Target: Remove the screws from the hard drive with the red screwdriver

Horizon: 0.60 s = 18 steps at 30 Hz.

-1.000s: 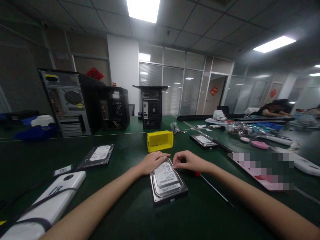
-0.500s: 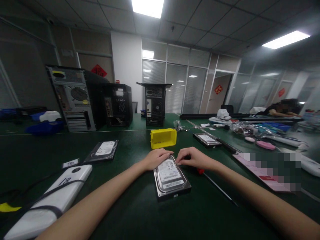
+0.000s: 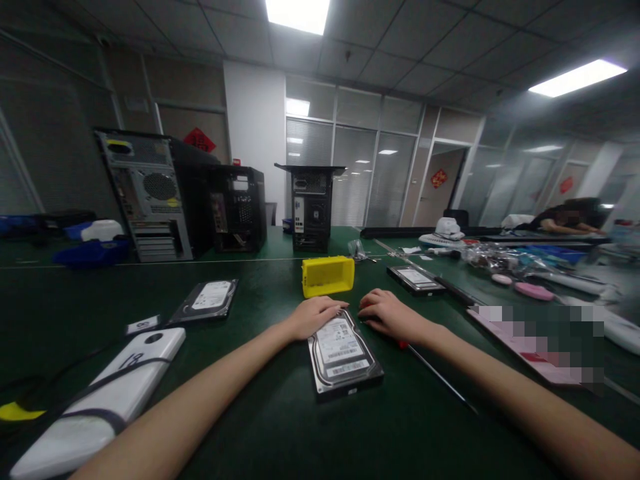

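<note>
A silver hard drive (image 3: 345, 350) lies label up on the green table in front of me. My left hand (image 3: 315, 317) grips its far left corner, fingers laid over the far edge. Just off the drive's right side is my right hand (image 3: 390, 315), palm down with loosely bent fingers, apart from the drive. No object shows in those fingers. A screwdriver (image 3: 440, 377) lies below the right hand, its shaft pointing toward me and its red handle mostly hidden by the hand. Directly beyond the drive stands a yellow plastic box (image 3: 327, 276) on its side.
Other hard drives lie at left (image 3: 210, 299) and right (image 3: 416, 280). A white case marked with a number (image 3: 120, 380) and a black strap sits at near left. Computer towers (image 3: 311, 213) stand behind. A pink board (image 3: 530, 347) and bagged parts lie right; a person leans there.
My right hand has drawn back from the drive's right edge, and its pinched fingers have loosened. My left hand and the hard drive have stayed in place.
</note>
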Each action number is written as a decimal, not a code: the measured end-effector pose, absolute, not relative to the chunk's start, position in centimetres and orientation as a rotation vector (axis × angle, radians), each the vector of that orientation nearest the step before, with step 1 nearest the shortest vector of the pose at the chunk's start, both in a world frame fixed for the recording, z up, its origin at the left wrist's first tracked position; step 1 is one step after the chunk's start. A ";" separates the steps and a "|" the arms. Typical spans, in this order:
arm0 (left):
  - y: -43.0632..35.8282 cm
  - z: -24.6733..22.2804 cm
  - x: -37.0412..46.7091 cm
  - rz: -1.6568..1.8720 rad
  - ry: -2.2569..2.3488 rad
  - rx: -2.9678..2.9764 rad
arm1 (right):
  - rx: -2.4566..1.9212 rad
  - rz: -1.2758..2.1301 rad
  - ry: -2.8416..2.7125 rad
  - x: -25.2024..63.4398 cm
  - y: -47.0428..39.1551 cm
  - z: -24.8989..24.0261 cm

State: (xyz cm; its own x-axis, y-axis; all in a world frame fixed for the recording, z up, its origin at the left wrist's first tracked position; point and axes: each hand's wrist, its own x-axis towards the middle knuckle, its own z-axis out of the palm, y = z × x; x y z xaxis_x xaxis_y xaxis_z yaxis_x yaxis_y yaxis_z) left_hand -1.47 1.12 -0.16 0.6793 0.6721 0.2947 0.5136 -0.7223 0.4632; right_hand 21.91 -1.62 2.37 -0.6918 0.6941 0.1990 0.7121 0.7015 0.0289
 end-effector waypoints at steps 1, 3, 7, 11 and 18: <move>1.1 -0.2 -1.5 0.645 0.936 2.550 | -1.124 -0.164 -2.748 21.9 -1.6 2.2; 1.1 -0.2 -1.5 0.643 0.939 2.548 | -1.102 -0.178 -2.758 21.7 -1.6 2.1; 1.1 -0.1 -1.5 0.641 0.945 2.544 | -1.064 -0.163 -2.778 21.6 -1.8 2.4; 1.0 0.0 -1.4 0.642 0.943 2.541 | -1.041 -0.040 -2.799 21.9 -2.1 3.1; 1.1 -0.1 -1.5 0.638 0.952 2.543 | -1.026 -0.037 -2.806 21.8 -2.1 3.1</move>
